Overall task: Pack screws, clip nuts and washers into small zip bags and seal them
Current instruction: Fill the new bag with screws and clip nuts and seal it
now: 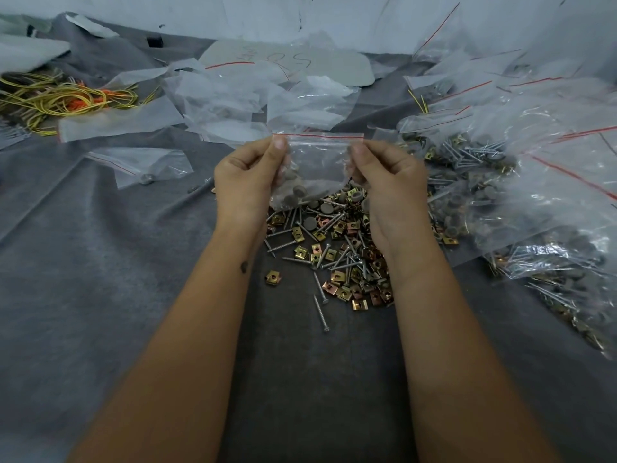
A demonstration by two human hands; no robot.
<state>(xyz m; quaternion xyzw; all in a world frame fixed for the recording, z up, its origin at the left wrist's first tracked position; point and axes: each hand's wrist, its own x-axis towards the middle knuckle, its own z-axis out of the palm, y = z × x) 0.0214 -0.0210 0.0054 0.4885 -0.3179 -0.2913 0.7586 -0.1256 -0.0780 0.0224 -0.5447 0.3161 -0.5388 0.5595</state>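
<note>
A small clear zip bag [317, 158] with a red line along its top hangs upright above the grey cloth. My left hand [245, 180] pinches its upper left corner and my right hand [389, 182] pinches its upper right corner. Several grey round washers [295, 192] lie in the bag's bottom. Below the bag sits a loose pile of brass-coloured clip nuts [344, 282], silver screws [322, 315] and grey washers [310, 223]. One clip nut [273, 277] lies apart to the left of the pile.
Filled zip bags [534, 208] are heaped at the right. Empty zip bags [233, 101] lie scattered behind, one [143, 163] at the left holding a washer. Yellow and orange cords [63, 98] lie far left. A grey cloth [100, 262] covers the surface.
</note>
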